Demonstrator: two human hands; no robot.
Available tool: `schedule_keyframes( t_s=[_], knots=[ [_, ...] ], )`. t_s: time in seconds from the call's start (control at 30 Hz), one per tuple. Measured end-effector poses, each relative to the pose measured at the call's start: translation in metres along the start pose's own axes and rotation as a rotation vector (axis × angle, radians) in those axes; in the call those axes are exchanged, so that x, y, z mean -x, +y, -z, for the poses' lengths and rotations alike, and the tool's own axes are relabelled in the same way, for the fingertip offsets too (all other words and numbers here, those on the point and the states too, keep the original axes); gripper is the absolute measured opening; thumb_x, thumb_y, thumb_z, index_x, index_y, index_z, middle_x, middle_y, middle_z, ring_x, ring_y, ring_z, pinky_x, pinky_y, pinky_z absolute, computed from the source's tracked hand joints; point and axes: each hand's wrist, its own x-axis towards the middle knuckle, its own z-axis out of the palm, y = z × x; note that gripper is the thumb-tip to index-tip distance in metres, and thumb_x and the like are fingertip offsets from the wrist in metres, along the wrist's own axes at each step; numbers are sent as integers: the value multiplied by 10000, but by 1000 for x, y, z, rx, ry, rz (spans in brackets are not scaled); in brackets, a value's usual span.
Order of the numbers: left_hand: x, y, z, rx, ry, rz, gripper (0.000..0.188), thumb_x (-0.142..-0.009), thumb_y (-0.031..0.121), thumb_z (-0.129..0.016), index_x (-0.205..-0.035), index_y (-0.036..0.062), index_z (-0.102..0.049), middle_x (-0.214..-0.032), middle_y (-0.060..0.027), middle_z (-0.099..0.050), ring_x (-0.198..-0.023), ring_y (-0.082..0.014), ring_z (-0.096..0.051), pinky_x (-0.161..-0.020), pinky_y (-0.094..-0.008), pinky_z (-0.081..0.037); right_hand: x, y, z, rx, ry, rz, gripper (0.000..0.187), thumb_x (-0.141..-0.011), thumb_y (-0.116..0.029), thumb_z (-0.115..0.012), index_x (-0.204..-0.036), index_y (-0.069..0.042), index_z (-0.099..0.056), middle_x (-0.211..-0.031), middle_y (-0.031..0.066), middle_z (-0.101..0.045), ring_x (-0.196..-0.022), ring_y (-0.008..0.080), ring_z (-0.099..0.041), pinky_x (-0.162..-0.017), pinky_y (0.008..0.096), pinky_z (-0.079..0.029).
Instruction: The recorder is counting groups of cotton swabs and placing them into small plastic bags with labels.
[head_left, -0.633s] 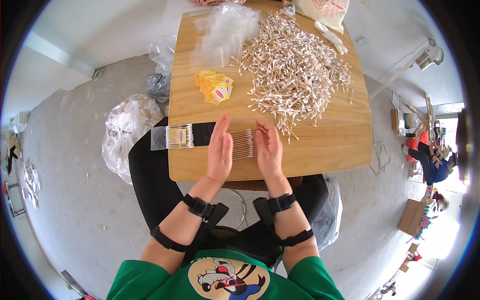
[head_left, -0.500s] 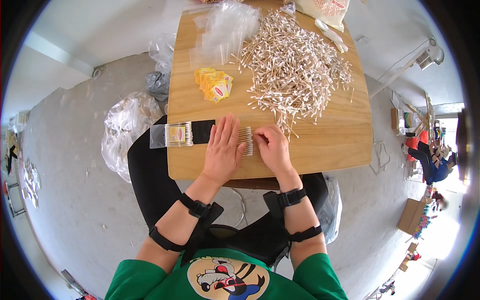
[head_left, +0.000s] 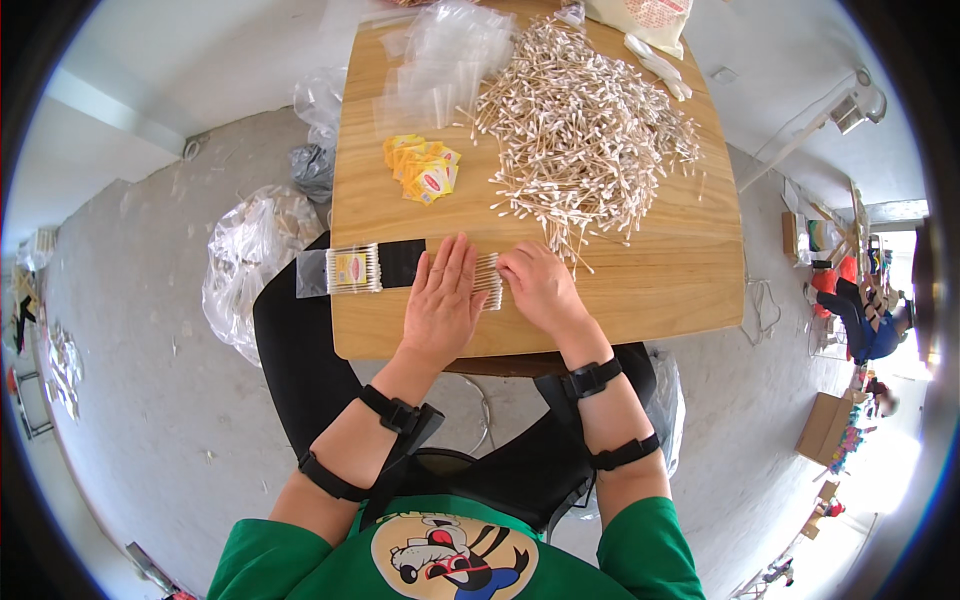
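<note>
My left hand (head_left: 441, 300) lies flat, fingers stretched and together, over a row of cotton swabs (head_left: 489, 282) near the table's front edge. Part of that row is hidden under the palm. At the row's right end my right hand (head_left: 537, 284) is closed, its fingertips against the outermost swabs. Whatever it may pinch is hidden. Left of my left hand is a flat black strip (head_left: 403, 263). Beside it lies a clear bag (head_left: 312, 274) with a row of swabs and a yellow label card (head_left: 350, 269), reaching over the table's left edge.
A large heap of loose cotton swabs (head_left: 590, 130) covers the back right of the wooden table (head_left: 680, 270). Yellow cards (head_left: 424, 170) lie in a small pile at left, with empty clear bags (head_left: 445, 65) behind them. A whitish sack (head_left: 645, 20) stands at the back.
My right hand has shifted slightly left and away from me, up against the swab row, and its elbow has swung outward. My left hand stays almost where it was.
</note>
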Motion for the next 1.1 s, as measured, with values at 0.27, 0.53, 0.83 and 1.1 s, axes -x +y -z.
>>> schedule_keyframes(
  t_s=[0.27, 0.53, 0.83, 1.1],
  knots=[
    [1, -1, -3, 6, -9, 7, 625, -986, 327, -548, -1490, -15, -404, -1602, -156, -332, -1494, -287, -300, -1209, -476, -250, 18, 8, 16, 147, 18, -63, 36, -856, -22, -613, -884, -46, -611, -909, 123, -599, -884, 346, -595, -772, 445, -512],
    [-1, -3, -6, 4, 15, -11, 609, -972, 312, -570, -1466, -14, -427, -1580, -153, -366, -1474, -296, -327, -1198, -484, -264, 70, 3, 42, 134, 169, -239, 24, -869, -43, -630, -885, -31, -616, -872, 144, -609, -852, 367, -599, -751, 452, -501],
    [-14, -14, -5, 67, 34, -69, 576, -1005, 343, -531, -1454, -4, -437, -1564, -156, -382, -1451, -322, -355, -1180, -513, -279, 149, -34, 31, -141, -182, -430, 49, -871, -49, -625, -910, -24, -641, -883, 171, -645, -881, 379, -636, -764, 439, -520],
    [-14, -13, -2, -72, -60, -118, 619, -1034, 384, -466, -1531, 31, -361, -1612, -126, -322, -1490, -278, -307, -1212, -489, -242, 130, -35, 31, -15, 63, -500, 77, -897, -94, -658, -930, -26, -643, -906, 172, -658, -872, 369, -642, -741, 439, -526]
  ],
)
